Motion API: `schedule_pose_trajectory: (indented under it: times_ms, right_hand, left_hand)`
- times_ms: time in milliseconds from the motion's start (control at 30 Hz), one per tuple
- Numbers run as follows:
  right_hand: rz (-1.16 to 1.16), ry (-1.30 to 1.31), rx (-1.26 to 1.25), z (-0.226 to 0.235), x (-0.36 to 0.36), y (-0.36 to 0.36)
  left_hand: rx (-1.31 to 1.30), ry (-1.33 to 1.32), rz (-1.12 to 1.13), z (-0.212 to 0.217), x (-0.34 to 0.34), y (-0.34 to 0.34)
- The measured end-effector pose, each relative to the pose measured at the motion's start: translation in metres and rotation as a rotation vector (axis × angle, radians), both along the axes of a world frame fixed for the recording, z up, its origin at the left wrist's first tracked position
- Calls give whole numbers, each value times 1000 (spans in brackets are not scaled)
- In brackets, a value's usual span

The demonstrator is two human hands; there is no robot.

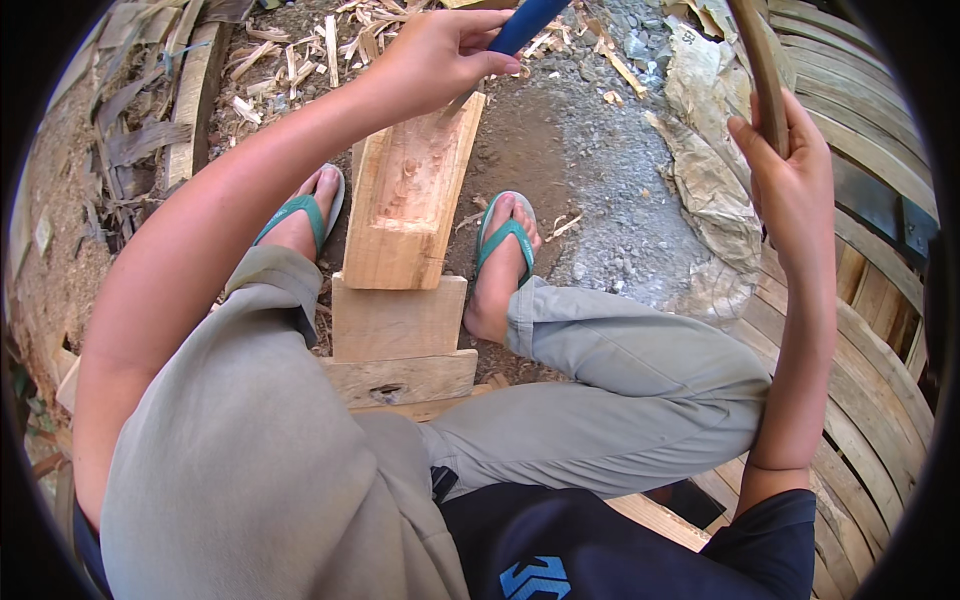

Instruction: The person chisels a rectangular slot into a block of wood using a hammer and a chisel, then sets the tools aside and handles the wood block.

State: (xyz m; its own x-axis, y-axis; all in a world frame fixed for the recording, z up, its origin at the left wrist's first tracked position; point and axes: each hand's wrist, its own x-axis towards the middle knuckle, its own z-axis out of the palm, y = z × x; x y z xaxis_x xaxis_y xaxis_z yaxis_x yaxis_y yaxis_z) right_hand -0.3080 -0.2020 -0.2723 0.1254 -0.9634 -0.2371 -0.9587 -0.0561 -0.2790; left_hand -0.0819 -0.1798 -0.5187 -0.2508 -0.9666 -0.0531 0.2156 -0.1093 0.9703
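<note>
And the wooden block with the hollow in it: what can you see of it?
The wooden block is pale and elongated, its near end squared, with a rough-floored hollow in its top. It lies lengthwise between the left foot and right foot, its near end at a pale board. The left hand holds a blue-handled tool over its far end; blade contact is unclear.

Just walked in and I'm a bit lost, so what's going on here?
A person sits with a wooden block between their feet. The left hand holds a blue-handled tool at the block's far end. The right hand grips a wooden handle, raised off to the right; its far end is out of view. A shallow hollow is already cut in the block, and wood chips litter the ground beyond.
</note>
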Motion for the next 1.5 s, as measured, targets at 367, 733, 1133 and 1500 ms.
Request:
schedule_pose_trajectory:
  times_ms: [367,733,1133,1500]
  right_hand:
    - [-44,70,-36,-3,9,1]
    - [10,112,129,-14,1,9]
    - [22,121,263,-28,-12,14]
    - [136,159,169,-30,-9,14]
  left_hand:
    - [5,0,-28,-1,-1,-5]
    - [-12,-31,-38,-2,-1,-7]
    - [6,-16,-70,-2,0,-9]
    - [11,-129,-104,4,3,-10]
